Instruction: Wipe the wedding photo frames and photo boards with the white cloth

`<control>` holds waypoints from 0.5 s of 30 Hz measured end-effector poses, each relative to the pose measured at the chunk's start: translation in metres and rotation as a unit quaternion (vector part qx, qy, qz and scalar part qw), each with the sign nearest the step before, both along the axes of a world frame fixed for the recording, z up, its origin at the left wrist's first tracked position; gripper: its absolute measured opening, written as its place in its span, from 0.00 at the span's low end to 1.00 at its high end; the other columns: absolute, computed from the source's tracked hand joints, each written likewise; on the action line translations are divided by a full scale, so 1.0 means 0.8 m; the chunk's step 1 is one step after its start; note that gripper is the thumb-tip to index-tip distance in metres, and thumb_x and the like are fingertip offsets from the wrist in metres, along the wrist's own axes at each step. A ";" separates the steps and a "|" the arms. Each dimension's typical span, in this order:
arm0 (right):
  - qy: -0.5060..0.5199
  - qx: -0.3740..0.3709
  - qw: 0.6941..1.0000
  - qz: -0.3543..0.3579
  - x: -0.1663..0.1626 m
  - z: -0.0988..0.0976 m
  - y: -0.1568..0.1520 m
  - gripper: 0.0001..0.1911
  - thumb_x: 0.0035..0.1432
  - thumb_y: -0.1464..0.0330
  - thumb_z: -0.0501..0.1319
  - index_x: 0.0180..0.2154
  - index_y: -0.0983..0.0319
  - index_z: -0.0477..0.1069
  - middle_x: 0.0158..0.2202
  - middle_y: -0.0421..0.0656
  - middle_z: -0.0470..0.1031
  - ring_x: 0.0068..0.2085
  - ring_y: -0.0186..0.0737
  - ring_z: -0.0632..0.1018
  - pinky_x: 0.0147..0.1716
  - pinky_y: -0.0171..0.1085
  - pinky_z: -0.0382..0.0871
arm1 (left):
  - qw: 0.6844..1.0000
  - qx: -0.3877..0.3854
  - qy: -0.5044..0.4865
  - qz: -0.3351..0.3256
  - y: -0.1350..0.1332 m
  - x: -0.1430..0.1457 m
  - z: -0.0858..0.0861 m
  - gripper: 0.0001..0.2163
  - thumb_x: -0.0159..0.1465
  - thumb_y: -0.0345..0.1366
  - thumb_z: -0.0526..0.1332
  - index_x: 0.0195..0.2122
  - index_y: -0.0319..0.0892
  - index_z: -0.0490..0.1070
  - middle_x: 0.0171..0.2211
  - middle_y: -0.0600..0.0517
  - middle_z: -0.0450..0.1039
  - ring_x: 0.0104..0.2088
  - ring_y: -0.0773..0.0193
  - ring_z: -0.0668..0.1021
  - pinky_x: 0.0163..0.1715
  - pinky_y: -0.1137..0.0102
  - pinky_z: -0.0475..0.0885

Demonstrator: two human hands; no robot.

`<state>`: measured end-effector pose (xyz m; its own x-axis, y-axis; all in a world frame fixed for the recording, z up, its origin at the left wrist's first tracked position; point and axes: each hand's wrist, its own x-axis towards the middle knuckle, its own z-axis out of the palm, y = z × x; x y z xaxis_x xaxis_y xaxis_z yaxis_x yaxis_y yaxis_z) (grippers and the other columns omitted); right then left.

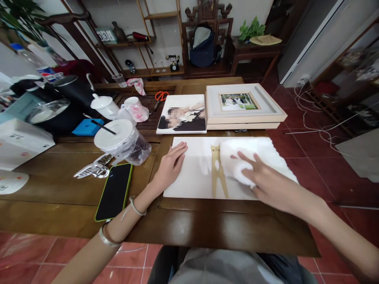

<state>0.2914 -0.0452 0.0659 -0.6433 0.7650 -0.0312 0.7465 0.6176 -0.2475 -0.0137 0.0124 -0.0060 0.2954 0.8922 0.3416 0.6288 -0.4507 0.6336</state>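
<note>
A white panel bearing a gold figure is set beneath both grips on the tabletop, its left edge touched by the left grip, laid flat with fingers extended. A white wad is partly covered by the blurred right grip, fingers somewhat spread; whether it is pinched cannot be told. Beyond the grips a framed picture is placed; left of them, a phone.

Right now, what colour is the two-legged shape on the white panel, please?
The two-legged shape is dull gold; it shows best in the head view.
</note>
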 end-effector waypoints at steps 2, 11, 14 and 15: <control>0.008 -0.017 1.000 0.018 0.003 0.008 -0.039 0.18 0.43 0.81 0.52 0.36 0.61 0.69 0.65 0.52 0.60 0.68 0.57 0.54 0.61 0.61 0.60 | 1.000 -0.001 -0.001 0.002 -0.001 0.001 0.000 0.15 0.69 0.36 0.52 0.53 0.41 0.73 0.58 0.43 0.71 0.61 0.56 0.70 0.63 0.53 0.61; 0.019 -0.008 1.000 -0.003 0.038 0.017 -0.062 0.23 0.47 0.75 0.54 0.46 0.56 0.71 0.50 0.47 0.76 0.48 0.53 0.78 0.39 0.44 0.76 | 1.000 -0.012 0.002 0.005 -0.002 0.002 0.001 0.16 0.70 0.36 0.52 0.54 0.42 0.72 0.58 0.44 0.70 0.62 0.56 0.69 0.64 0.51 0.59; -0.011 0.000 0.998 -0.060 0.022 0.013 -0.014 0.13 0.51 0.74 0.51 0.37 0.60 0.70 0.33 0.49 0.75 0.39 0.53 0.79 0.33 0.46 0.75 | 1.000 -0.019 0.003 0.003 -0.002 0.002 0.002 0.16 0.70 0.36 0.51 0.55 0.41 0.72 0.59 0.43 0.69 0.62 0.56 0.69 0.64 0.51 0.59; -0.019 0.005 0.997 -0.075 0.013 0.010 0.002 0.11 0.52 0.74 0.50 0.35 0.60 0.68 0.30 0.48 0.73 0.36 0.53 0.78 0.32 0.46 0.74 | 1.000 -0.020 0.003 0.002 -0.003 0.002 0.003 0.16 0.70 0.36 0.51 0.55 0.41 0.71 0.59 0.43 0.69 0.62 0.56 0.68 0.64 0.51 0.59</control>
